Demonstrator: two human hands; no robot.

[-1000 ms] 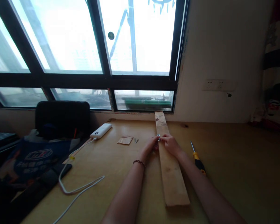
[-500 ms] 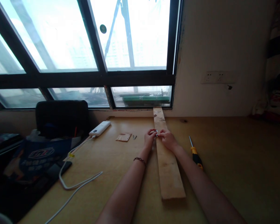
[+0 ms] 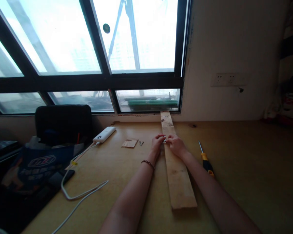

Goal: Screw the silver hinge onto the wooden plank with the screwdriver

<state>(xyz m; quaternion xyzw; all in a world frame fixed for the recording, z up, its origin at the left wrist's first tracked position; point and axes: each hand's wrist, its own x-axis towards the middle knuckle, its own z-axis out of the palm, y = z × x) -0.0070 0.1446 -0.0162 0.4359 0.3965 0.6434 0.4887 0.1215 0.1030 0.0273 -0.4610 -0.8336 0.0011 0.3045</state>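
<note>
A long wooden plank [image 3: 177,175] lies on the wooden table [image 3: 246,169], running from near me to the window sill. My left hand [image 3: 157,144] and my right hand [image 3: 175,145] meet over the plank's middle. Both pinch a small shiny metal piece [image 3: 164,140] between their fingertips, right at the plank's surface. I cannot make out what the piece is. A screwdriver [image 3: 205,159] with a yellow and black handle lies on the table just right of my right forearm.
Left of my hands lie a small brown packet [image 3: 129,143] and a tiny metal bit [image 3: 141,142]. A white power bank [image 3: 104,134] with a white cable [image 3: 78,195] sits further left, near a black chair back [image 3: 63,123] and a dark bag [image 3: 34,165].
The view has shifted slightly. My hands stay together on the small metal piece over the plank, with only small finger movements.
</note>
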